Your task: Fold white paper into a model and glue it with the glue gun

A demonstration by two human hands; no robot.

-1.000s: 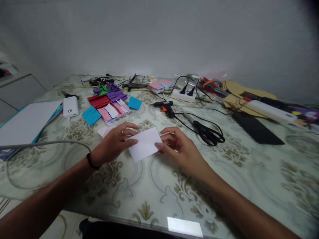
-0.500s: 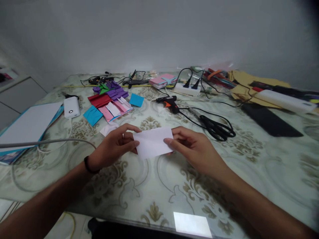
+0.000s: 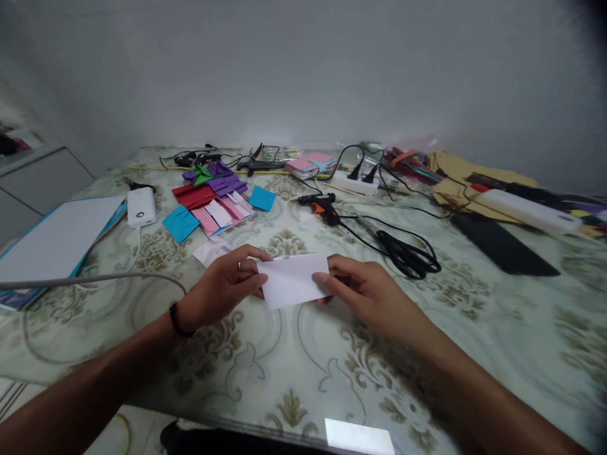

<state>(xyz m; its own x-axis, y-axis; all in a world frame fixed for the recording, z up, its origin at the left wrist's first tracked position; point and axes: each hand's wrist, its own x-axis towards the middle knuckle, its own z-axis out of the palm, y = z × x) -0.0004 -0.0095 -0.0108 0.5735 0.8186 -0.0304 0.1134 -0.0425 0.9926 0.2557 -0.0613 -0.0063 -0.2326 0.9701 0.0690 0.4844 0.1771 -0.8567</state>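
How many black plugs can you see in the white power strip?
2: one plug towards the left of the power strip, and a second plug just right of it. Any behind them could be hidden.

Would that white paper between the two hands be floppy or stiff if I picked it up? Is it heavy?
The white paper is probably very light, since it looks thin. It would likely bend easily if pushed, but might not droop much: it's small and looks nearly flat where the left hand and right hand pinch its ends.
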